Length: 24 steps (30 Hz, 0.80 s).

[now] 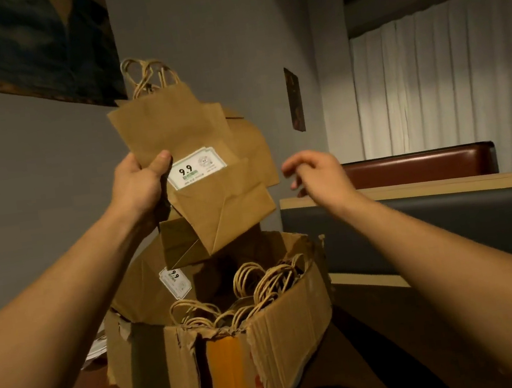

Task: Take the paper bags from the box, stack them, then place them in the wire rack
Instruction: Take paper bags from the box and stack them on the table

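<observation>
My left hand (139,184) grips a bunch of flat brown paper bags (188,131) and holds them up above the box, twine handles pointing up. The front bag carries a white "9.9" sticker (196,169). My right hand (317,174) hovers to the right of the bags, fingers apart and holding nothing. Below stands a worn cardboard box (267,339), open at the top, with several more bags (260,287) standing inside, their twine handles sticking up. One bag with a sticker leans against the box's back left wall. No wire rack is in view.
The box stands on a dark table (383,356). Behind it runs a booth partition with a wooden top edge (410,191) and a red seat back (423,165). Grey walls lie left and behind, white curtains (444,77) at right. Papers (97,346) lie left of the box.
</observation>
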{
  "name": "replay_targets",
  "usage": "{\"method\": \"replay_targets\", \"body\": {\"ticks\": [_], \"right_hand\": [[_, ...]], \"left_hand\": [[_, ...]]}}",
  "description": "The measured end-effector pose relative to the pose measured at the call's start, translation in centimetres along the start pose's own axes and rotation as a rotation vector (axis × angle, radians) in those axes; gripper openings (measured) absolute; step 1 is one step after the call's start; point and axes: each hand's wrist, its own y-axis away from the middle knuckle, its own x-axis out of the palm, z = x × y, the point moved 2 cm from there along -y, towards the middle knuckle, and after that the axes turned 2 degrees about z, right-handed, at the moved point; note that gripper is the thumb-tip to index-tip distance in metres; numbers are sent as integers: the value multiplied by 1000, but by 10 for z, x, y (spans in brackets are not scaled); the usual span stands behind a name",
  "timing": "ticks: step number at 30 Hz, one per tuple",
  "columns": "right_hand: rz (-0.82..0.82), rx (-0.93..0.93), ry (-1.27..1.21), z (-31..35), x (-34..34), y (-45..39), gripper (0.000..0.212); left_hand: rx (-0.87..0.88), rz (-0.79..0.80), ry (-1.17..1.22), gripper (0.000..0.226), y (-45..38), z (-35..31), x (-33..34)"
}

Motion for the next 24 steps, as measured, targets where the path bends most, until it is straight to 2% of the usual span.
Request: {"method": "replay_targets", "body": {"ticks": [2,3,6,9,11,15,19,21,24], "right_hand": [[38,-86,-84,37,-22,6,17],[60,-96,-60,51,-33,10,19],[12,-26,21,66,-63,26,34],[7,89,-21,55,-94,56,36],[26,192,-89,35,-114,82,27],[8,430,-175,-33,-140,150,20],[-94,591,-180,-106,-134,218,17],[-99,701,-197,-139,-124,243,16],[-83,796,-207,-178,-111,273,8]], "left_hand": [[24,65,97,25,11,-16,23],[32,107,136,23,18,-23,36],[23,241,248,15,46,-30,82],[-54,327,349,23,78,-14,125],[-152,366,374,25,102,8,146],[-483,530,445,31,168,81,177],[-726,523,402,29,233,166,182],[-757,504,359,31,255,199,179],[-694,428,121,25,278,237,170]]}}
